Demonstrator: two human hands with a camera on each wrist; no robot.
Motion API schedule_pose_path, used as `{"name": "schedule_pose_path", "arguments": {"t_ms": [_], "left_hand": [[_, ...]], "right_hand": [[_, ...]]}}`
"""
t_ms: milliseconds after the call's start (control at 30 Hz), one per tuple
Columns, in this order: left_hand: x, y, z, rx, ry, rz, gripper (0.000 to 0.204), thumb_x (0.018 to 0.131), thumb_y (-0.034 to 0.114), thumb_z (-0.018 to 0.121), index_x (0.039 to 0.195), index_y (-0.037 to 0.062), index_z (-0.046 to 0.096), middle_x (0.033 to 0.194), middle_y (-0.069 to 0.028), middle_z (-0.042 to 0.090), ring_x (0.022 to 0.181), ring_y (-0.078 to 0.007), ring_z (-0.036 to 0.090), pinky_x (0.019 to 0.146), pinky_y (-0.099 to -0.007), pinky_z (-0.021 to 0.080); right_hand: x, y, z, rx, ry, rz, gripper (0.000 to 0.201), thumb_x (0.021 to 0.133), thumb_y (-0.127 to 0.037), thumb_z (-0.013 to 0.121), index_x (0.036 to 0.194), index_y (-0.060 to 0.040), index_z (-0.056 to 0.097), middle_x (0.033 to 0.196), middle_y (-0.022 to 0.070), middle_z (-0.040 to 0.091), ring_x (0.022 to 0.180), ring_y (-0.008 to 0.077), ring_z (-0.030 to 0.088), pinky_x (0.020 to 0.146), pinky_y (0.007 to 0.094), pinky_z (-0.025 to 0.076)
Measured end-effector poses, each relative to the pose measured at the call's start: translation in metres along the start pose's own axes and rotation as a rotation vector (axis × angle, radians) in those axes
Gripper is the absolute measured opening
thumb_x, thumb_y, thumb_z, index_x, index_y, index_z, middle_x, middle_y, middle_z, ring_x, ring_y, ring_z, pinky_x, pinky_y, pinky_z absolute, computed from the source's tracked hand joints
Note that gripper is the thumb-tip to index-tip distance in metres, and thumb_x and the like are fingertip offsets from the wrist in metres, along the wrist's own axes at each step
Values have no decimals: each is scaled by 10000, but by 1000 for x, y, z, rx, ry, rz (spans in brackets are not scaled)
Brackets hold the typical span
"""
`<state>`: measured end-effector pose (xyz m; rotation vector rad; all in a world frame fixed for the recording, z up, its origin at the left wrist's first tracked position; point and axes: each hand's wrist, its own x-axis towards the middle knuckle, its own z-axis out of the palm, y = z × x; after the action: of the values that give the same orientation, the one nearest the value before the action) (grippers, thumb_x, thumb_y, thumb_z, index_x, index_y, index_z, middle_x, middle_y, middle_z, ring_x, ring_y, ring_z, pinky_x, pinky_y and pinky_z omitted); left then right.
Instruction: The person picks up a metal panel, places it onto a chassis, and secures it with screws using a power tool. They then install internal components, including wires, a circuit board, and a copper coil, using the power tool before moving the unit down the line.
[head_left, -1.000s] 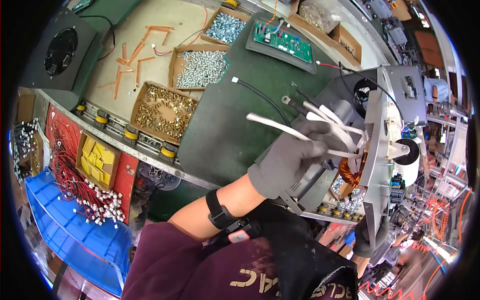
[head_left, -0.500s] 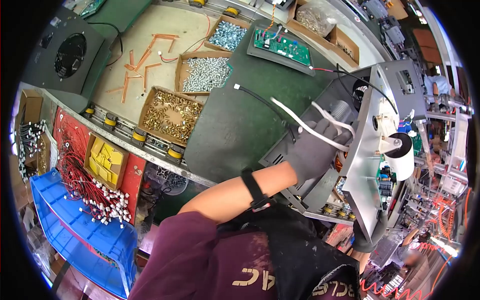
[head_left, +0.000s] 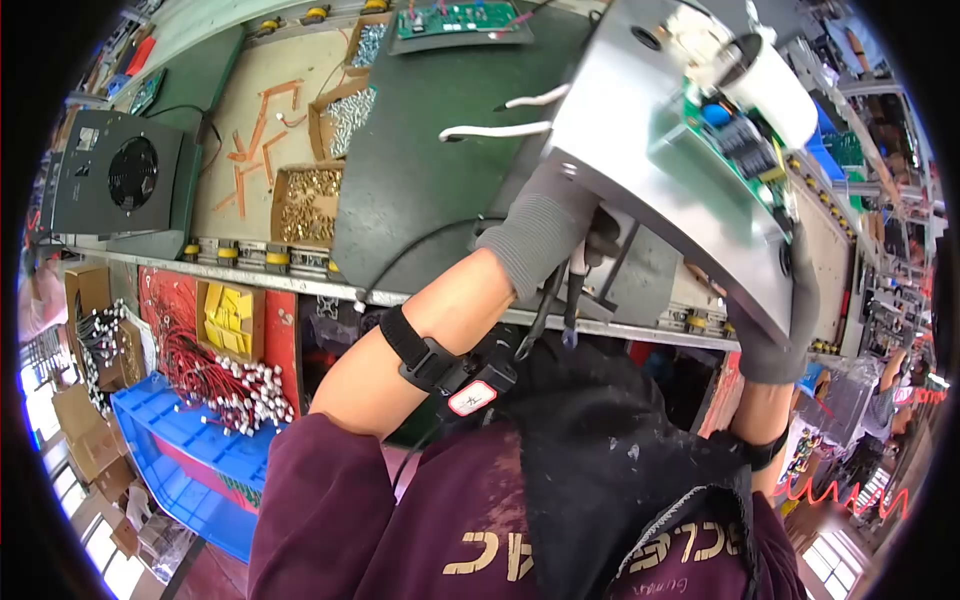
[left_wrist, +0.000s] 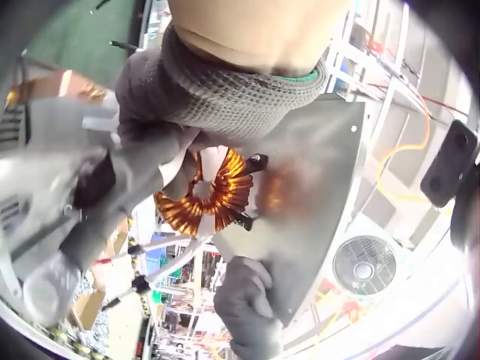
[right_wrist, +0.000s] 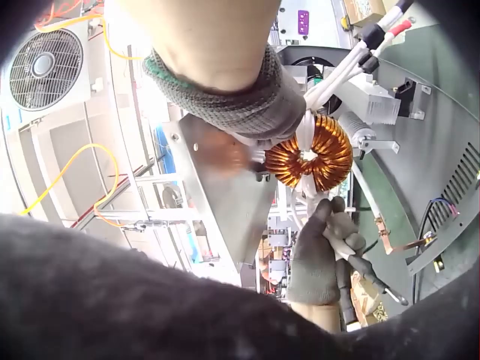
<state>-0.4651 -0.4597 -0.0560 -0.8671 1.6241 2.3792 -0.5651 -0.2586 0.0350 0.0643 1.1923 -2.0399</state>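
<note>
both hands on metal chassis (head_left: 650, 160)
left hand (right_wrist: 319, 251) pinches white wires (right_wrist: 335, 241) under copper coil (right_wrist: 309, 157); right hand (head_left: 785, 320) grips chassis edge.

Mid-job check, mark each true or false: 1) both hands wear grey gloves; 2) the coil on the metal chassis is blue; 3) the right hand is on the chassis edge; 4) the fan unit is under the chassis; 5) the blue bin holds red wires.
1) True: the left hand and the right hand both wear grey gloves.
2) False: the coil is copper-orange, on the chassis.
3) True: the right hand grips the chassis's near edge.
4) False: the fan unit stands apart, at the far left of the bench.
5) False: the red wires hang above the blue bin, not in it.
</note>
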Motion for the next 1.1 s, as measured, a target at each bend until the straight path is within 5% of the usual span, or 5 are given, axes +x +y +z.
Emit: {"name": "schedule_pose_path", "arguments": {"t_ms": [133, 433, 533, 633, 1100], "left_hand": [[15, -68, 27, -642, -37, 168, 209, 918, 162, 436, 954, -15, 538, 672, -111, 591, 465, -178, 554, 397, -264, 459], [41, -111, 41, -322, 183, 353, 217, 910, 183, 455, 970, -3, 549, 709, -103, 602, 521, -178, 569, 453, -266, 470], [55, -123, 39, -208, 234, 402, 220, 907, 190, 461, 975, 2, 552, 721, -101, 606, 539, -178, 574, 471, -266, 473], [57, -136, 34, -86, 276, 448, 224, 905, 197, 468, 980, 6, 556, 734, -98, 610, 558, -178, 579, 490, -267, 476], [75, -146, 43, 520, 418, 673, 244, 893, 230, 498, 1005, 26, 572, 791, -87, 628, 645, -178, 601, 576, -270, 492]], "right_hand": [[15, 25, -19, -77, 132, 36, 198, 907, -264, 533, 869, -77, 485, 839, 45, 546, 815, 190, 618, 767, 347, 531], [33, 81, -103, -286, 11, 101, 489, 946, -447, 411, 1214, -43, 474, 1064, 88, 611, 904, 166, 634, 760, 279, 531], [34, 101, -156, -651, 91, 120, 543, 909, -589, 373, 973, -79, 546, 617, -28, 500, 406, 22, 341, 347, 177, 229], [38, 139, -197, -1263, -337, -644, 539, 759, -482, 666, 1087, -62, 585, 776, 51, 640, 666, 184, 609, 597, 291, 483], [24, 129, -128, -1851, -464, -666, 581, 648, -521, 723, 1075, -136, 637, 955, 65, 648, 863, 263, 616, 750, 371, 486]]}}
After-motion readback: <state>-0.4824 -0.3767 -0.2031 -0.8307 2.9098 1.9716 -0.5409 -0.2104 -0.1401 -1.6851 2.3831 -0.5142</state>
